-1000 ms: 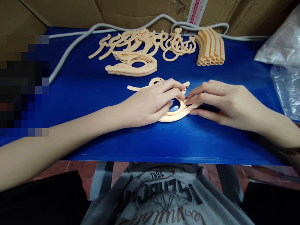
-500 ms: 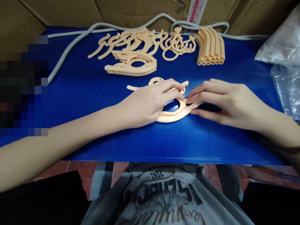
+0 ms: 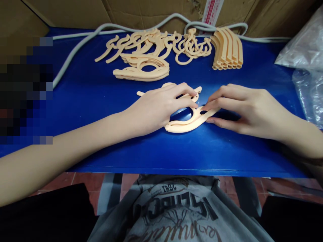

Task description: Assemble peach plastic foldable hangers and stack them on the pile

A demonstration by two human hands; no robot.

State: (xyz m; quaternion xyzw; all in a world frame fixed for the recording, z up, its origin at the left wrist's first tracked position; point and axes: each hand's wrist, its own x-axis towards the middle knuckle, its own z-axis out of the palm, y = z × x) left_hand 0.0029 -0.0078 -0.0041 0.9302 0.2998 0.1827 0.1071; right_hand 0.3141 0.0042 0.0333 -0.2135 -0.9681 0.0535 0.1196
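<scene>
A peach plastic folding hanger [image 3: 185, 127] lies on the blue table in front of me, its curved arm bowed toward me around an oval opening. My right hand [image 3: 242, 109] pinches its right end between thumb and fingertips. Across its left part rests my left hand [image 3: 161, 106], fingers bent, with a fingertip on the hanger near the opening; its thumb is hidden. Just behind, more peach plastic [image 3: 196, 92] with a narrow tip shows past the left fingers. Whether it is joined to the front part, I cannot tell.
Beyond the hands sit a stack of folded hangers [image 3: 143, 74], loose hook pieces [image 3: 156, 43], ring-shaped pieces [image 3: 194, 50] and a row of curved arms [image 3: 228, 50]. A grey cable [image 3: 106, 27] runs along cardboard [image 3: 151, 13]. Clear plastic bags [image 3: 305, 50] lie at right.
The front part of the hanger has turned slightly, and its left end now shows from under my left hand. Both hands have barely moved.
</scene>
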